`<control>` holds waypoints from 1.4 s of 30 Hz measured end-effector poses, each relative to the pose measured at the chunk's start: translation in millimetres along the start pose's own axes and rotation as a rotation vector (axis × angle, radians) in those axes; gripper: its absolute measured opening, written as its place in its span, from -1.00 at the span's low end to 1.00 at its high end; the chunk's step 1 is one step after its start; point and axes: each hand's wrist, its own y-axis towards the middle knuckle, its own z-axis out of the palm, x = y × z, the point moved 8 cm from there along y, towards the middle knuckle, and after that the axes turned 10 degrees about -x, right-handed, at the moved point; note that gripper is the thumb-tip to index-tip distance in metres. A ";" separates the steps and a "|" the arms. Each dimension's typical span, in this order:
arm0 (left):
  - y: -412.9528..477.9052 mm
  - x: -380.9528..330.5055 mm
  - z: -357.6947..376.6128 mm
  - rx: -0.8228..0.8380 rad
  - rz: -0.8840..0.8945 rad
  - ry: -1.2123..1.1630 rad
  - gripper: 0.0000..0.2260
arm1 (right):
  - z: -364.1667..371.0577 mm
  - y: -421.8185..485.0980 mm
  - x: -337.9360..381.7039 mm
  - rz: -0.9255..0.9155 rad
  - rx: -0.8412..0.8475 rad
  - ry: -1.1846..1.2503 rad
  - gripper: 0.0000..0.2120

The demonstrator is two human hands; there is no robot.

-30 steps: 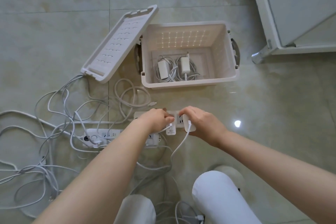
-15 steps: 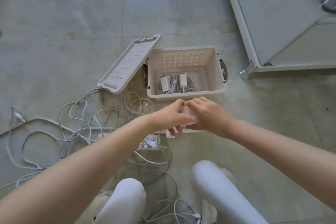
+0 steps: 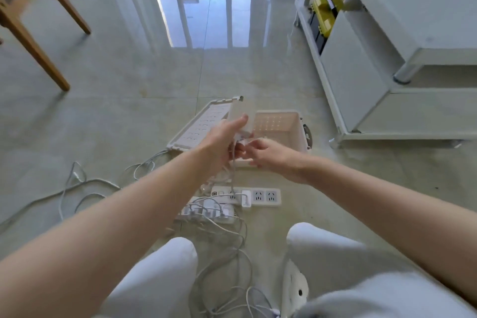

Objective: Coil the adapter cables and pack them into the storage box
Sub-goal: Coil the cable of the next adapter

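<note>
Adapter point(image 3: 238, 114) clasped in curled left grip point(image 3: 222, 142), right grip point(image 3: 265, 156) pinching its cable point(image 3: 233, 175), storage box point(image 3: 284, 124) just behind.

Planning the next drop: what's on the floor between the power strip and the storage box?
Head view: mostly bare tile, crossed by the cable hanging from the adapter gripped in the left hand.

Bright, even daylight; a window's reflection glares on the polished floor point(image 3: 201, 20) ahead. Wide-angle distortion bows the frame edges, and the left hand point(image 3: 222, 142) and right hand point(image 3: 268, 155) look soft, probably motion-blurred.
</note>
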 end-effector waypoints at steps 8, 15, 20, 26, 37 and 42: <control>-55.8 -16.8 -16.3 0.082 -0.146 -0.379 -0.54 | 30.5 -57.9 42.7 -0.194 0.180 -0.015 -0.77; -125.4 -39.9 -9.1 0.333 -0.055 -0.307 -0.61 | 26.8 -85.0 42.9 -0.326 0.122 -0.412 -0.66; -157.9 -51.9 -10.4 0.396 -0.020 -0.276 -0.61 | 16.5 -91.7 34.5 -0.381 0.033 -0.605 -0.75; -185.5 -50.4 -19.8 0.390 0.099 0.293 -0.66 | -33.1 -102.4 55.7 -0.427 -0.295 -0.443 -0.72; -180.5 -40.3 -55.4 -0.035 0.215 0.783 -0.62 | -34.3 -130.4 87.2 -0.553 -0.575 -0.581 -0.59; -175.5 -39.5 -57.7 -0.141 0.260 0.753 -0.66 | -27.8 -134.9 93.2 -0.536 -0.579 -0.516 -0.66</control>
